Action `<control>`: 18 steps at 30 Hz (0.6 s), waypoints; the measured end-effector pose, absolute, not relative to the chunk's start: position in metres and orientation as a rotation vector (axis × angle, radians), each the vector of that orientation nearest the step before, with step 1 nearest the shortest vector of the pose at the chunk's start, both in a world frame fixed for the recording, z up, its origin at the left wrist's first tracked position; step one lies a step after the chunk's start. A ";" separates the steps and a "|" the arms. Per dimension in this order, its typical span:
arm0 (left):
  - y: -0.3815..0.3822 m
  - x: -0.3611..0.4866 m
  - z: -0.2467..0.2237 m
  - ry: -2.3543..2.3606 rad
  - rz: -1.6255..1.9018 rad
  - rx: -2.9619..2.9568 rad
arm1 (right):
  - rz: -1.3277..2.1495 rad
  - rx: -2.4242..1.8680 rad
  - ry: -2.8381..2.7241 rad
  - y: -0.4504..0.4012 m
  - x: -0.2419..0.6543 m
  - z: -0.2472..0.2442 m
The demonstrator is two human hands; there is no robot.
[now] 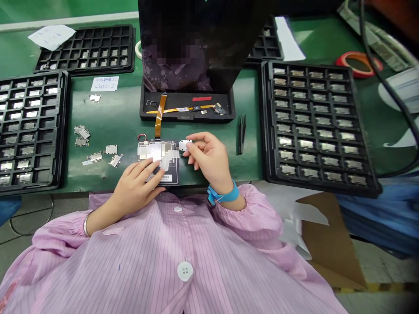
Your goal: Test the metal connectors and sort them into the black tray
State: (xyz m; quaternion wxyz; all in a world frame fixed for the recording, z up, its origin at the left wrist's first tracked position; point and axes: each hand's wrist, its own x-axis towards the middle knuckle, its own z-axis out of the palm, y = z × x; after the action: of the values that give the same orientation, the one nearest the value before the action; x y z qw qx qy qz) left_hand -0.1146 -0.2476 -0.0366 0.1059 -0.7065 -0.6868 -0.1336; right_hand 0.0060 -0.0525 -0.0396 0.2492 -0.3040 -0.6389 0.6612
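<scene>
My left hand [135,185] lies with its fingers stretched out across the lower part of a circuit board [153,151], which rests on a black panel at the table's front edge. Thumb and fingers of my right hand [212,160] pinch a small white plate [183,144] by its right end, just beside the board's upper right corner. Whether the plate touches the board is hard to make out. An orange flat cable [159,117] runs up from the board to the dark screen [196,39]. Translucent tape [166,160] lies over part of the board.
Black trays of metal modules stand at left [62,131] and right [266,122]. Black tweezers [241,134] lie right of my hands. Several loose modules [94,157] and a handwritten label [104,83] are at left. A red tape roll [340,61] sits back right.
</scene>
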 end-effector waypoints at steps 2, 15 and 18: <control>-0.246 -0.114 -0.033 -2.029 -0.355 -2.082 | 1.802 -0.819 -1.737 -0.052 0.006 -0.041; -0.236 -0.115 -0.009 -2.071 -0.448 -2.159 | 1.807 -0.845 -1.784 -0.049 0.007 -0.041; -0.224 -0.134 0.038 -2.122 -0.607 -2.047 | 1.801 -0.845 -1.803 -0.047 0.007 -0.043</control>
State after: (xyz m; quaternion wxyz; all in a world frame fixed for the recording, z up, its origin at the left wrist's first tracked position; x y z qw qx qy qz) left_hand -0.1335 -0.2235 0.0381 0.0657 -0.6786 -0.7033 -0.2013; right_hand 0.0066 -0.0474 -0.0426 0.2264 -0.3065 -0.6542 0.6533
